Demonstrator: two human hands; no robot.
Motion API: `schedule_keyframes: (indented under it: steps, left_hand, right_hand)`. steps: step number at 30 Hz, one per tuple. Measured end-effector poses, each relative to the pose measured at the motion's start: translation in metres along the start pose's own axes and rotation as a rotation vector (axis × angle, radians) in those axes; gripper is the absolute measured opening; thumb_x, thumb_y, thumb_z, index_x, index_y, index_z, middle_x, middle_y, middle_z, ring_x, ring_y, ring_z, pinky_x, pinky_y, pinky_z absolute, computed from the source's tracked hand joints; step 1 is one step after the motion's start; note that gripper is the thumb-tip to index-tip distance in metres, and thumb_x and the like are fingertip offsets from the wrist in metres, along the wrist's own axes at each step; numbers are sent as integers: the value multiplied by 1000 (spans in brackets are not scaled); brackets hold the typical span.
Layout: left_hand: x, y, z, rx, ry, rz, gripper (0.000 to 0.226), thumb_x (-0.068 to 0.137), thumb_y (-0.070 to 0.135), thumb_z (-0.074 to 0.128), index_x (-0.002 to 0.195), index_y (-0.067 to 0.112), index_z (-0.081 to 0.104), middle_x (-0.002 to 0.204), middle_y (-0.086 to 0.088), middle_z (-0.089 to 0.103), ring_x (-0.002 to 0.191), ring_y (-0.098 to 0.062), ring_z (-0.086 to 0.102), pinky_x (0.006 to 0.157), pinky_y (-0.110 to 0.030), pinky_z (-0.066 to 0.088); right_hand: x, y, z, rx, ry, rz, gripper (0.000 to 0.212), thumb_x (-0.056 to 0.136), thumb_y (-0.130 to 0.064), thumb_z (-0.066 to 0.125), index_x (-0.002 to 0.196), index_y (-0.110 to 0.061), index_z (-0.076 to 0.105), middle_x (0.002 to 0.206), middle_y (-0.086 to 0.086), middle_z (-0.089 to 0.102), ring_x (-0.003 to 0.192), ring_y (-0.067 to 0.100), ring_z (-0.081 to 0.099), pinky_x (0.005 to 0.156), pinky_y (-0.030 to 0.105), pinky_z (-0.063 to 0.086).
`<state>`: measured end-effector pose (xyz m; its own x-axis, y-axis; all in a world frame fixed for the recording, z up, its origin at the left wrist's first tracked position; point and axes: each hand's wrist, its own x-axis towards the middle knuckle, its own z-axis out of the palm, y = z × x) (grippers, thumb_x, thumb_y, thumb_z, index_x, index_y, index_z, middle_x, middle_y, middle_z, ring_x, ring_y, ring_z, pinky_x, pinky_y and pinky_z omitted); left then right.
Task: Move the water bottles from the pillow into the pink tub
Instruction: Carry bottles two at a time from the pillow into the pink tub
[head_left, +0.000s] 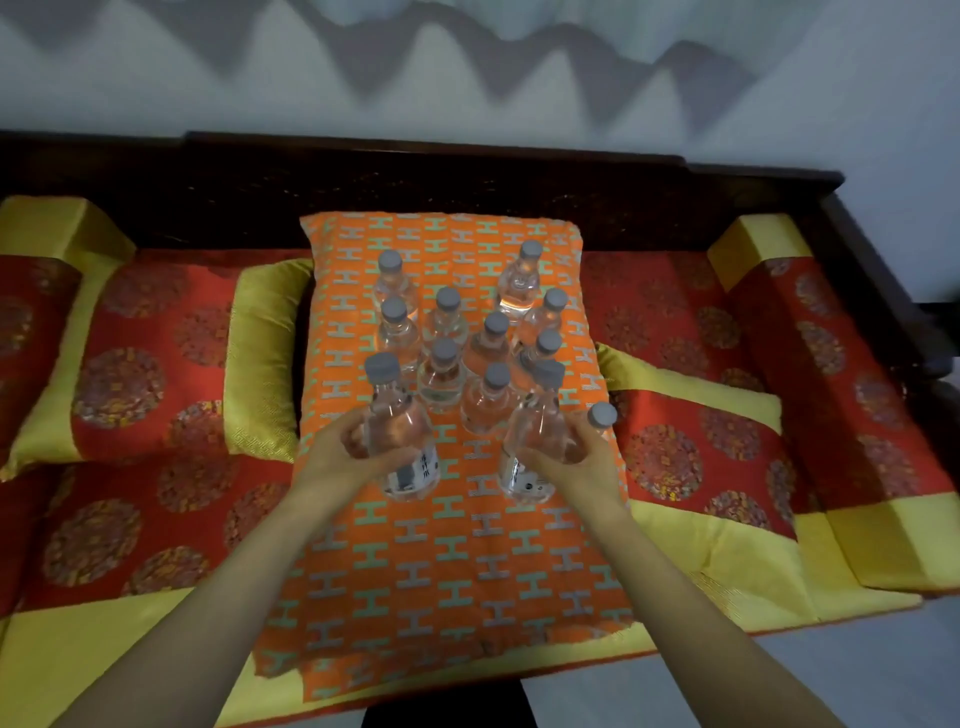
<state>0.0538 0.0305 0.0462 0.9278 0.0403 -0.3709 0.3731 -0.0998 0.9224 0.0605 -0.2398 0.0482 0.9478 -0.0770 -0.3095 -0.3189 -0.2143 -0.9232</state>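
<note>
Several clear water bottles with grey caps stand upright in a cluster (467, 332) on the far half of an orange patterned pillow (447, 561). My left hand (348, 452) grips one bottle (397, 431) at the cluster's near left. My right hand (576, 457) grips another bottle (535, 436) at the near right. One more bottle's grey cap (601, 414) shows just behind my right hand; its body is hidden. Both held bottles lean slightly toward me. No pink tub is in view.
The pillow lies on a dark wooden couch (467, 171) with red-and-yellow seat cushions. A loose red and yellow cushion (145, 353) lies on the left, another (691, 447) on the right. Bolsters (810, 332) line both ends. Grey floor shows below.
</note>
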Motion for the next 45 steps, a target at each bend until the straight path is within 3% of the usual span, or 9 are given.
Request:
schedule_keyframes:
  steps: [5, 8, 14, 17, 23, 29, 34, 40, 45]
  left_hand:
    - [7, 30, 21, -13, -37, 71, 48, 55, 31, 86, 100, 27, 69, 97, -1, 73, 89, -19, 67, 75, -33, 52]
    - [3, 54, 54, -29, -74, 146, 28, 63, 16, 84, 85, 25, 70, 77, 8, 73, 72, -9, 64, 69, -29, 49]
    - [-13, 93, 158, 27, -269, 240, 39, 55, 27, 86, 90, 17, 74, 80, -4, 73, 72, -11, 65, 69, -31, 54]
    - [-32, 110, 222, 73, -375, 279, 33, 65, 18, 86, 93, 11, 71, 75, 0, 71, 68, -6, 63, 59, -15, 50]
    - [-105, 128, 386, 80, -566, 311, 37, 67, 11, 82, 101, 11, 68, 91, 2, 72, 76, -5, 68, 65, -17, 53]
    - [-183, 126, 536, 105, -643, 357, 37, 71, 9, 80, 106, 6, 67, 97, -5, 72, 88, -16, 68, 64, -16, 54]
    - [-220, 120, 630, 113, -667, 295, 38, 68, 14, 83, 103, 11, 68, 96, -3, 73, 90, -18, 69, 75, -28, 55]
    - [-230, 125, 717, 155, -675, 294, 33, 70, 10, 80, 99, 15, 66, 94, 1, 71, 74, 2, 67, 57, -8, 48]
    - [-215, 130, 784, 190, -661, 307, 41, 69, 13, 82, 106, 14, 65, 96, 3, 70, 90, -8, 65, 60, -10, 48]
  right_hand:
    - [-21, -13, -43, 27, 155, -2, 68, 48, -47, 85, 109, -23, 65, 101, 7, 71, 95, 20, 67, 81, 42, 56]
    - [-49, -17, -87, 56, 299, 8, 50, 55, -34, 88, 99, -22, 68, 99, 18, 69, 86, 19, 65, 81, 48, 53]
    - [-127, -13, -204, 117, 590, 20, 37, 66, -10, 85, 96, -21, 67, 84, -8, 71, 75, 7, 66, 71, 29, 55]
    - [-167, -5, -260, 140, 720, 42, 44, 60, -18, 89, 97, -20, 67, 89, -6, 71, 80, 12, 67, 70, 27, 55]
    - [-264, 22, -389, 198, 895, 25, 43, 65, -10, 85, 102, -9, 64, 93, 0, 65, 78, 12, 61, 62, 24, 48]
    - [-338, 79, -519, 243, 974, 36, 43, 67, -11, 83, 104, -17, 63, 106, 3, 66, 88, 16, 63, 68, 28, 54]
    - [-377, 116, -604, 253, 1014, 73, 48, 68, -10, 82, 111, -8, 62, 107, 8, 64, 77, 11, 63, 52, 15, 48]
    - [-380, 144, -684, 280, 1007, 92, 51, 68, -11, 82, 114, -11, 59, 108, 2, 65, 85, 10, 64, 62, 19, 49]
    - [-355, 161, -740, 292, 990, 99, 54, 66, -12, 84, 114, -12, 59, 107, 2, 65, 90, 16, 66, 65, 23, 51]
